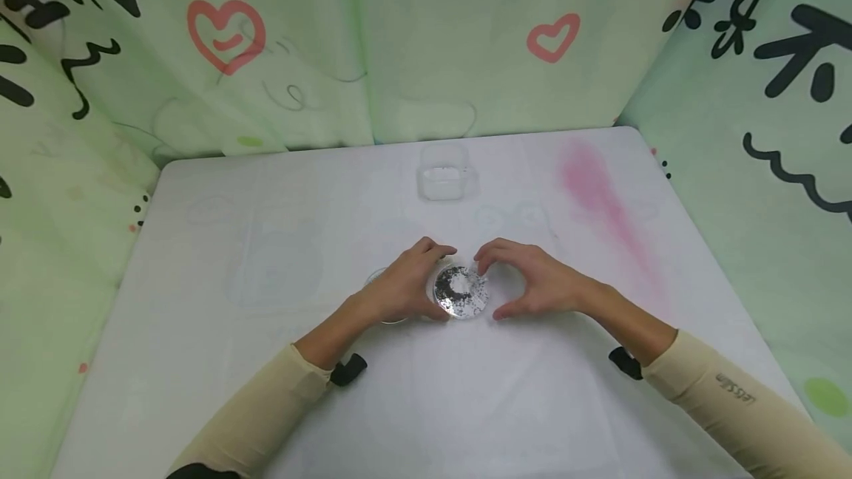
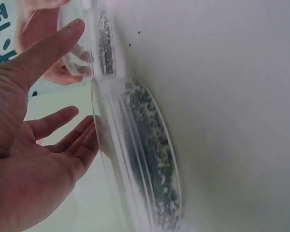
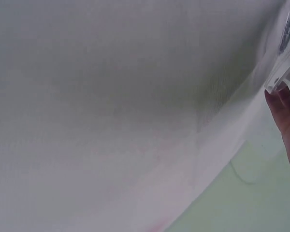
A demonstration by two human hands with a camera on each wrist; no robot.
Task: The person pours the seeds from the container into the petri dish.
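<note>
Two round clear dishes with dark and silvery flakes stand side by side on the table. My left hand (image 1: 413, 283) covers most of the left dish (image 2: 150, 164), its thumb and fingers spread and relaxed at the near side of the right dish (image 1: 461, 291). In the left wrist view the left thumb (image 2: 48, 48) points to a clear round lid (image 2: 76, 62) that stands raised over the right dish. My right hand (image 1: 535, 279) curves around the far side, thumb and fingers at the lid's edge. Its fingertips (image 3: 275, 99) meet the clear edge in the right wrist view.
A clear square container (image 1: 444, 174) stands near the back edge of the white table (image 1: 319, 405). A pink stain (image 1: 609, 205) marks the cloth at the right. Green curtains (image 1: 433, 43) close off the back and both sides. Small dark specks (image 2: 134, 38) lie beside the dishes.
</note>
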